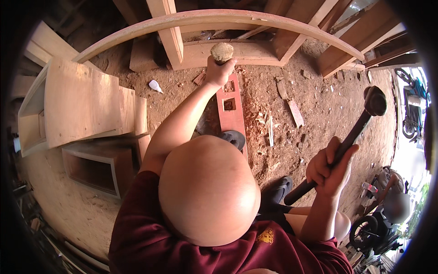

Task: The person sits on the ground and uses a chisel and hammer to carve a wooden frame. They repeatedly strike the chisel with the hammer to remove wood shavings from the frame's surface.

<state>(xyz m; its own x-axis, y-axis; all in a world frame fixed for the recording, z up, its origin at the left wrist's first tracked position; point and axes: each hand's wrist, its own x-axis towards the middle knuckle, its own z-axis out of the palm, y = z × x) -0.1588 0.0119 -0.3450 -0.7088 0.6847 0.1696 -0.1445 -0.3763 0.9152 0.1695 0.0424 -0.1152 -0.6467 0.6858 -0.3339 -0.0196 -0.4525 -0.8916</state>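
Note:
My left hand (pixel 220 72) is stretched out ahead, its fingers wrapped round a chisel (pixel 222 52) whose battered, pale wooden butt points up. The fist hides the blade. Below it lies a reddish wooden board (pixel 232 121) with squarish holes cut into it. At the right, my right hand (pixel 329 170) is closed round the dark handle of a hammer (pixel 358 125). The black hammer head is raised up and to the right, apart from the chisel. One dark shoe (pixel 233 139) is on or against the board.
A long curved wooden rail (pixel 219 18) and framed timber stand across the far side. At the left are a curved wooden piece (pixel 84 100) and a dark box frame (pixel 98 169). Shavings (pixel 264 121) litter the dirt floor. Another person (pixel 394 201) and motorbikes (pixel 413 109) are at the right.

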